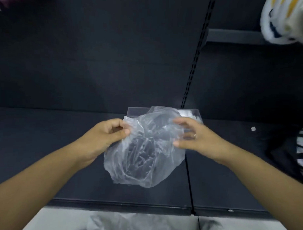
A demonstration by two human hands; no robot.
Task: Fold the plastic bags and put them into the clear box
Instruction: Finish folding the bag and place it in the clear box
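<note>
Plastic bag [144,152], clear and crumpled, hangs in the air between both hands, above the dark shelf [60,154] and in front of the clear box [133,111]. Bag not folded yet and not in the box.

Left hand [110,132] pinches the bag's top left corner, thumb and curled fingers clamped on the film. That looks like the anchor grip, so the sheet can be pulled taut.

Right hand [191,136] is at the bag's right edge with fingers spread apart and fairly straight. The thumb is in front of the film and some fingers show through it from behind. Cannot tell whether it really grips the edge or only touches it. Likely it is feeling for the opposite corner to spread the bag flat before the first fold. A ring shows on one finger.

The box stands at the back of the shelf, partly hidden by the bag. Pale film seems to sit in its right end, too unclear to call.

Held up like this the film sags and balloons, so laying it on the shelf would probably give a cleaner crease.

Another clear bag [126,224] lies on the pale floor below the shelf edge, probably waiting its turn. White printed bag [288,21] at upper right has yellow and blue marks.

Writing: none readable anywhere. The held bag is plain, no brand or label.
</note>
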